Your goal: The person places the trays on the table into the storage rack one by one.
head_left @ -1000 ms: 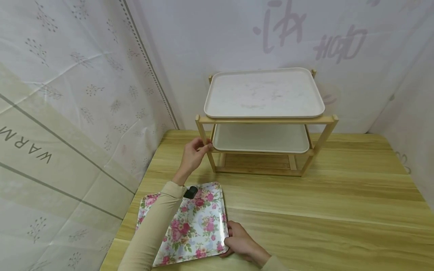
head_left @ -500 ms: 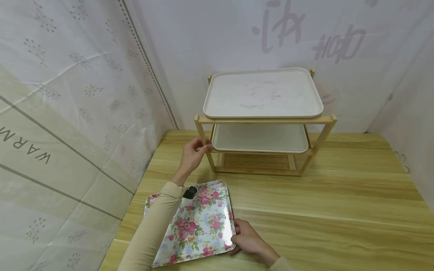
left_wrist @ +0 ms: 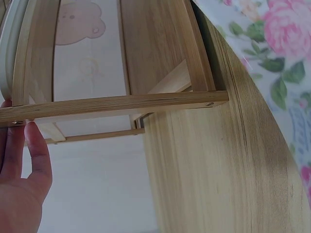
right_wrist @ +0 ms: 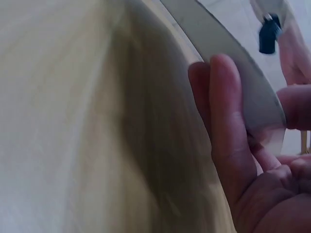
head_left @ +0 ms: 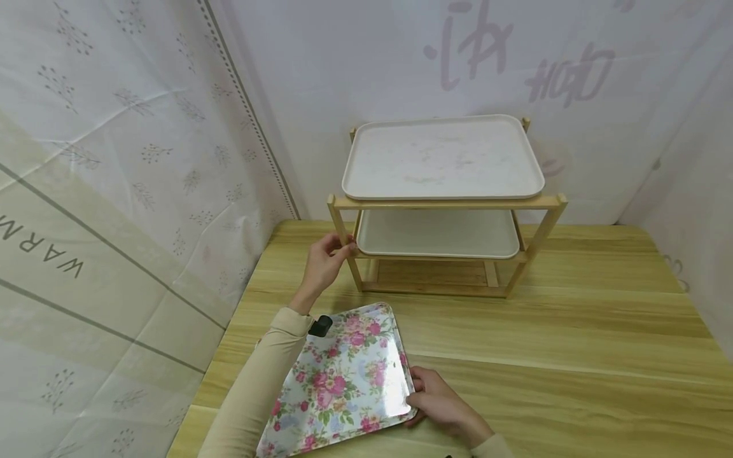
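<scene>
A three-level wooden rack (head_left: pixel 446 205) stands at the back of the table. My left hand (head_left: pixel 325 259) pinches its front left post at the middle shelf; the left wrist view shows thumb and fingers of the left hand (left_wrist: pixel 24 170) on either side of the wood. My right hand (head_left: pixel 438 401) grips the right edge of a floral tray (head_left: pixel 338 381), thumb on top and fingers beneath. In the right wrist view the right hand (right_wrist: pixel 243 145) holds the tray's pale underside (right_wrist: pixel 238 63) above the wood. My left forearm hides the tray's left part.
A white tray (head_left: pixel 443 159) lies on the rack's top level and another white tray (head_left: pixel 438 234) on the middle one. The bottom shelf (head_left: pixel 432 273) is bare wood. Patterned cloth (head_left: pixel 143 159) hangs behind and beside the wooden table (head_left: pixel 572 343).
My right hand has drawn the floral tray to the right, and the tray has turned slightly. The left hand keeps its hold on the rack.
</scene>
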